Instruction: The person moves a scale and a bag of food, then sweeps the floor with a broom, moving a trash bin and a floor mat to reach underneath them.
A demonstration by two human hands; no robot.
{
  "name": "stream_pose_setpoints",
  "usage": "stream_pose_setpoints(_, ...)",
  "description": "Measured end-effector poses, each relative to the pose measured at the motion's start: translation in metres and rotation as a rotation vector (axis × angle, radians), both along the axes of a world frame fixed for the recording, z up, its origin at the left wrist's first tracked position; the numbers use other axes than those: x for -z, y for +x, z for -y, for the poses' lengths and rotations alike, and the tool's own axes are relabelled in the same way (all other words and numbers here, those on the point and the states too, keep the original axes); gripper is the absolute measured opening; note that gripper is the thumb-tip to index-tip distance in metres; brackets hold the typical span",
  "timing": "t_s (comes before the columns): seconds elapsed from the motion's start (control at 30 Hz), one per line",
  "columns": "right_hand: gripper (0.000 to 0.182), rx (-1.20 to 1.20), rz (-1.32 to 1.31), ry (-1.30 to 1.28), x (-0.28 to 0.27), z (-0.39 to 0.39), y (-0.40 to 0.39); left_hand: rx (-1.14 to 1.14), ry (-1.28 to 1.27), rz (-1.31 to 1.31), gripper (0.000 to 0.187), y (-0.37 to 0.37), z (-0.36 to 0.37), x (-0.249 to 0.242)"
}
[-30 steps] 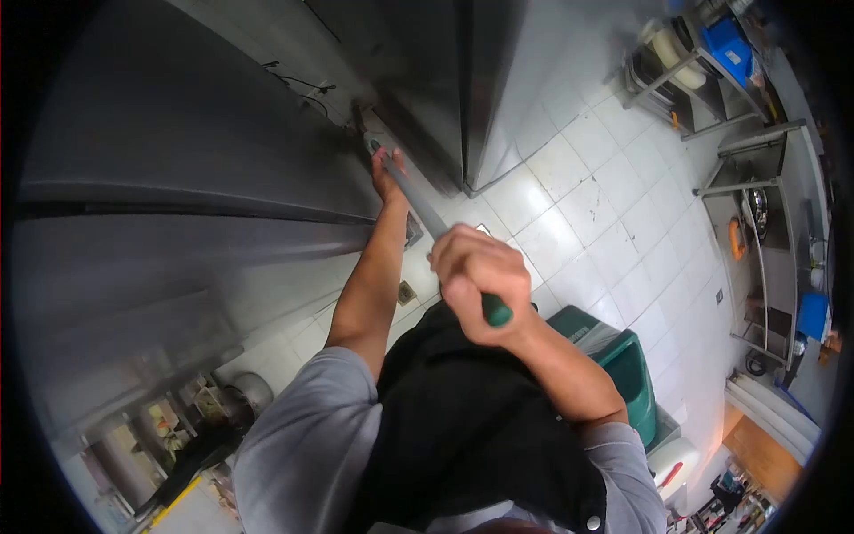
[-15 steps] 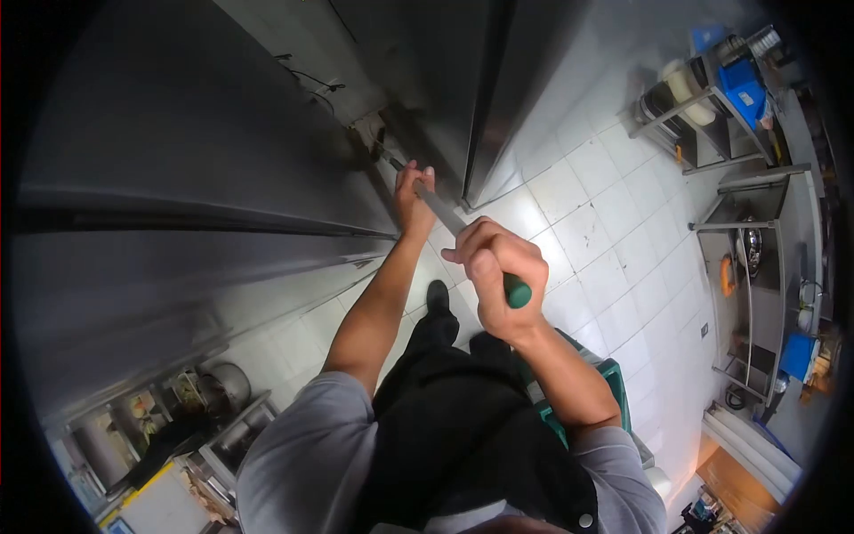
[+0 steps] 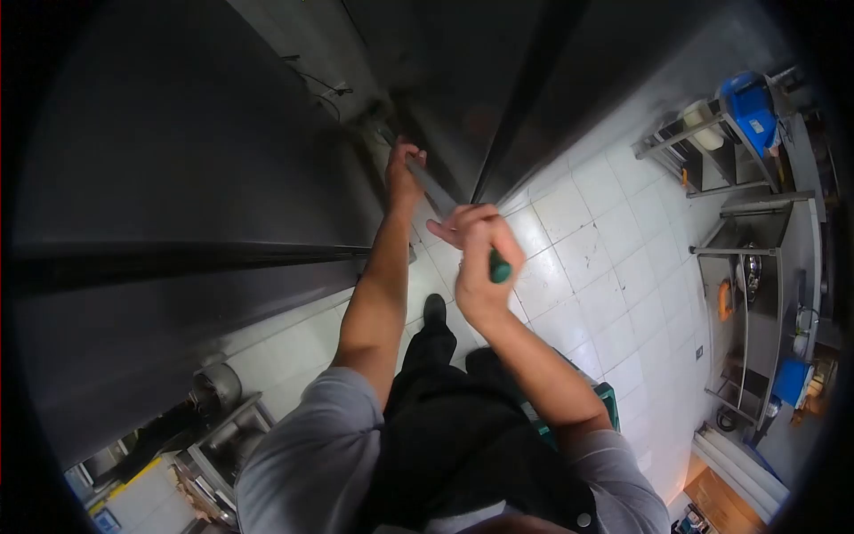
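Observation:
A long grey pole with a green end (image 3: 434,190) slants away from me, down into the gap between two dark metal cabinets. My right hand (image 3: 485,254) is closed around its near part, with the green end sticking out below the fist. Farther down the shaft, my left hand (image 3: 406,181) grips the same pole, the arm stretched out straight. Beyond the left hand the pole runs into shadow, and I cannot make out what is on its far end.
Tall dark cabinets (image 3: 160,142) rise at left, and another dark cabinet (image 3: 463,80) stands ahead. A cable (image 3: 325,87) hangs in the gap. White floor tiles (image 3: 578,240) spread rightward to metal shelving (image 3: 774,276). A green crate (image 3: 608,400) sits by my right leg.
Both hands have moved forward and slightly left with the pole, pushing it deeper into the gap. My view has shifted closer to the cabinets.

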State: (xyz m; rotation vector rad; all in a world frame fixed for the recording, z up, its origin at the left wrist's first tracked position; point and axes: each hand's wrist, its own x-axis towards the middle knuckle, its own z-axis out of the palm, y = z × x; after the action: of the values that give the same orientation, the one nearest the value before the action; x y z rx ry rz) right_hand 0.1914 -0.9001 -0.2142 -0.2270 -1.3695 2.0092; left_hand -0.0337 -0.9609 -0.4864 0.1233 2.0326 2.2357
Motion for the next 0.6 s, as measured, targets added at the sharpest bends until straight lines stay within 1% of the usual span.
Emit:
stream_pose_setpoints(0.03,0.020,-0.066,0.043,0.167,0.013,-0.003,-0.004,0.047,0.135,0.120,0.011,-0.012,0.010,0.022)
stream_pose_setpoints(0.07,0.016,-0.132,0.085,0.334,0.024,-0.009,-0.008,0.106,0.387,0.262,0.010,-0.019,0.022,0.053)
stream_pose_setpoints(0.1,0.013,-0.198,0.127,0.502,0.028,-0.017,-0.008,0.139,0.375,0.238,0.010,-0.018,0.026,0.060)
stream_pose_setpoints(0.13,0.014,-0.382,0.146,0.538,0.017,-0.031,-0.003,0.173,0.363,0.213,0.011,-0.015,0.028,0.059)
stream_pose_setpoints(0.17,0.016,-0.412,0.060,0.612,0.010,-0.045,-0.002,0.177,0.084,0.025,0.012,-0.002,0.029,0.060)
stream_pose_setpoints(0.23,0.023,-0.478,-0.117,0.768,-0.007,-0.070,-0.009,0.173,-0.268,-0.188,0.012,0.013,0.023,0.038)
stream_pose_setpoints(0.27,0.032,-0.472,-0.143,0.756,-0.022,-0.074,-0.009,0.174,-0.347,-0.214,0.012,0.015,0.020,0.024)
stream_pose_setpoints(0.33,0.032,-0.456,-0.164,0.651,-0.016,-0.068,-0.010,0.121,-0.384,-0.205,0.011,0.012,0.017,0.037)
stream_pose_setpoints(0.37,0.033,-0.448,-0.174,0.598,-0.010,-0.062,-0.010,0.064,-0.337,-0.170,0.011,0.012,0.013,0.044)
stream_pose_setpoints(0.43,0.036,-0.380,-0.127,0.565,0.018,-0.038,-0.001,0.007,-0.008,0.027,0.012,0.009,0.014,0.057)
stream_pose_setpoints(0.47,0.036,-0.333,-0.103,0.543,0.033,-0.029,0.001,0.008,0.274,0.187,0.013,0.010,0.019,0.058)
stream_pose_setpoints(0.5,0.037,-0.286,-0.079,0.520,0.034,-0.020,0.002,0.010,0.557,0.347,0.015,0.009,0.022,0.059)
stream_pose_setpoints(0.53,0.036,-0.261,-0.107,0.463,0.034,-0.015,0.004,-0.005,0.348,0.177,0.013,0.005,0.020,0.060)
stream_pose_setpoints(0.57,0.035,-0.237,-0.131,0.467,0.033,-0.013,0.002,-0.019,0.138,0.010,0.012,0.001,0.016,0.060)
stream_pose_setpoints(0.6,0.035,-0.212,-0.153,0.469,0.022,-0.010,-0.002,-0.024,0.055,-0.005,0.011,0.002,0.014,0.045)
